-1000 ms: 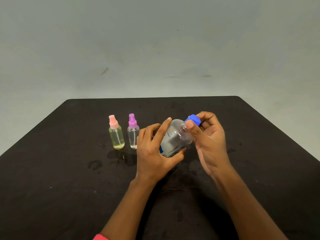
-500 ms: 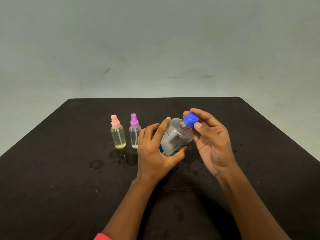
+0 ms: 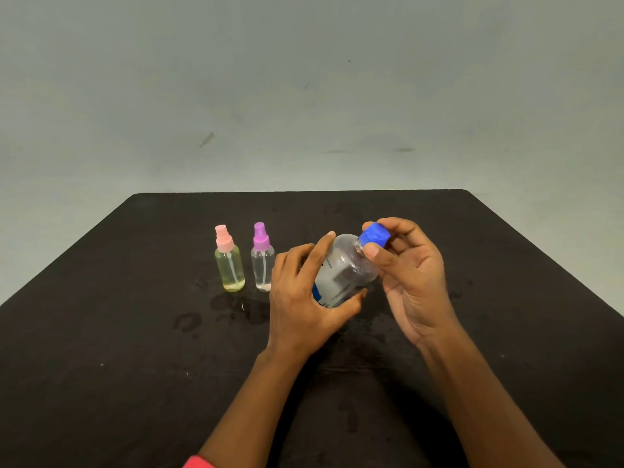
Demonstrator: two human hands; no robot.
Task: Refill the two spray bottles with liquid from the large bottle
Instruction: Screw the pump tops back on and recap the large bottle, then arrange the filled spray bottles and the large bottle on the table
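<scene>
Black table [image 3: 506, 298] against a plain grey-green wall [image 3: 304, 96], that's the whole setup. I've got the large bottle [image 3: 344, 271] lifted and tipped over to the right. My left hand [image 3: 304, 309] is wrapped round its body, and my right hand [image 3: 415, 285] pinches the blue cap [image 3: 374, 235] between thumb and fingers. The cap is sitting on the neck, not off it.

The pink-topped spray bottle [image 3: 229, 265] and the purple-topped spray bottle [image 3: 261, 261] stand upright just beside each other, a little left of my left hand. Both have their sprayer tops on.

Progress-wise, honestly hard to call. Nothing is open for pouring right now, so either no filling has started or it's wrapping up. I can't tell from the grip whether I'm loosening the cap or tightening it. Some wet patches [image 3: 236, 305] in front of the small bottles make me think some liquid got spilled, but that's a guess. If I'm at the start, everything is left: cap off, both sprayer tops off, pour twice, close up.

Hard to see:
- Liquid levels. The pink-topped one looks yellowish and the purple-topped one shows a bit at the bottom, but I can't read either properly.
- How much is in the large bottle, since my fingers cover most of it.
- The label text, which is too small.
- My arms, which run off the bottom edge, with a bit of red sleeve [image 3: 199, 462] showing.
</scene>
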